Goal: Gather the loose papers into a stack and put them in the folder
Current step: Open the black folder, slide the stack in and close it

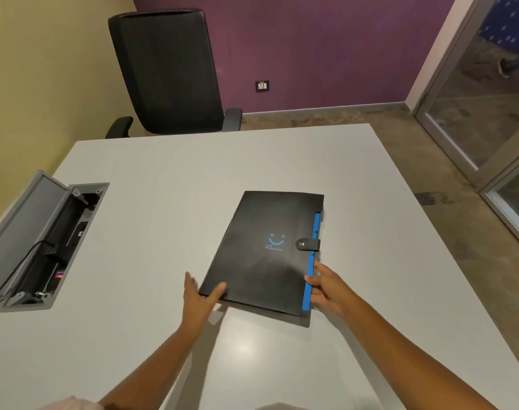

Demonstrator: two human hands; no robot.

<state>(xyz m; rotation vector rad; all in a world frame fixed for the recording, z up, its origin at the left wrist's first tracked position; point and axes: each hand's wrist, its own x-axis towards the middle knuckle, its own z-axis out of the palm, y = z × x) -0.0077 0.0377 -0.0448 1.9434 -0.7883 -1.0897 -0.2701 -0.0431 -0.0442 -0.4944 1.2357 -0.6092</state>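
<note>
Purple and yellow walls met behind a black chair (166, 72) pushed up to the far edge of the white table (163, 202), and a glass door (489, 113) stood off to your right. From your head camera, the folder (264, 253) lay closed on the table in front of you, black, turned a little clockwise, with a blue smile mark on its cover and a snap tab (308, 244) fastened over its right edge, where a blue strip showed along the side. Your left hand (197, 297) sat at the folder's near left corner, thumb lying on top of the cover and the other fingers fairly straight and spread beside the edge; whether they reached under the corner could not be told. Your right hand (326, 287) gripped the near right edge, thumb across the blue strip and the fingers curled beneath or behind it. No loose papers showed on the table. To your left, a cable box (45, 241) set into the tabletop stood with its grey lid raised, and a black cable (19, 267) ran into it. A wall socket (262, 86) sat low on the purple wall.
</note>
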